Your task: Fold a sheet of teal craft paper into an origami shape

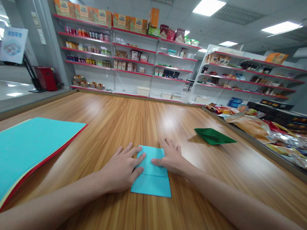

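Note:
A folded sheet of light blue paper (152, 185) lies flat on the wooden table in front of me, with a horizontal fold edge across its lower half. My left hand (122, 168) rests on its left side, fingers spread, some fingertips on the paper. On the upper right edge lies my right hand (172, 156), its thumb on the paper and its other fingers stretched out past the edge onto the table. Neither hand grips anything. To the right sits a folded dark green paper piece (213, 136), apart from both hands.
A stack of large paper sheets (28, 146), blue on top with cream and red below, lies at the left. Packaged snacks (252, 128) and black boxes (283, 115) stand beyond the table's raised right edge. Stocked shelves (133, 60) line the back, behind the table's far rim.

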Motion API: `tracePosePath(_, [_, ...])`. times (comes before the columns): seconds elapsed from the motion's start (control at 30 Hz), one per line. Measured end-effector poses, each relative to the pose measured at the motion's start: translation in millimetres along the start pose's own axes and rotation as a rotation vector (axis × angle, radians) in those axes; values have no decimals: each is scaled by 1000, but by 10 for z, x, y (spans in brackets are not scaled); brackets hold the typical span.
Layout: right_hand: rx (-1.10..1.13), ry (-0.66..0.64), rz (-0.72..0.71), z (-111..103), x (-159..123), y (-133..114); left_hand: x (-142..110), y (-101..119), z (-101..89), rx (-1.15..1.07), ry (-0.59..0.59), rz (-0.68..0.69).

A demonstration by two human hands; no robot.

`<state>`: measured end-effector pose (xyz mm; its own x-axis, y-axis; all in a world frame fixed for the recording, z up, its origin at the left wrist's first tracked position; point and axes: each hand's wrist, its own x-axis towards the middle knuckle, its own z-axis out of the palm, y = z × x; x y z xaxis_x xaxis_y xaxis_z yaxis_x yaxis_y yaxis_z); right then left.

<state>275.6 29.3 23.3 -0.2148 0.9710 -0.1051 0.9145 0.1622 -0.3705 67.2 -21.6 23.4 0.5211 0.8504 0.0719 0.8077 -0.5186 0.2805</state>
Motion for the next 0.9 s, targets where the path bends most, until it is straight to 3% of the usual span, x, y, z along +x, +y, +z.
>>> tracePosePath(0.33, [-42, -8, 132, -5, 307, -369, -10, 9, -47, -16, 11, 20])
tracePosePath(0.7, [-57, 21, 240, 87, 617, -593, -15, 52, -72, -26, 39, 5])
tracePosePath(0.8, [-50, 5, 191, 65, 578, -558, -34, 85, -77, 3, 41, -21])
tracePosePath(0.9, [-21, -16, 48, 30, 477, -426, -56, 130, -78, 55, 47, -53])
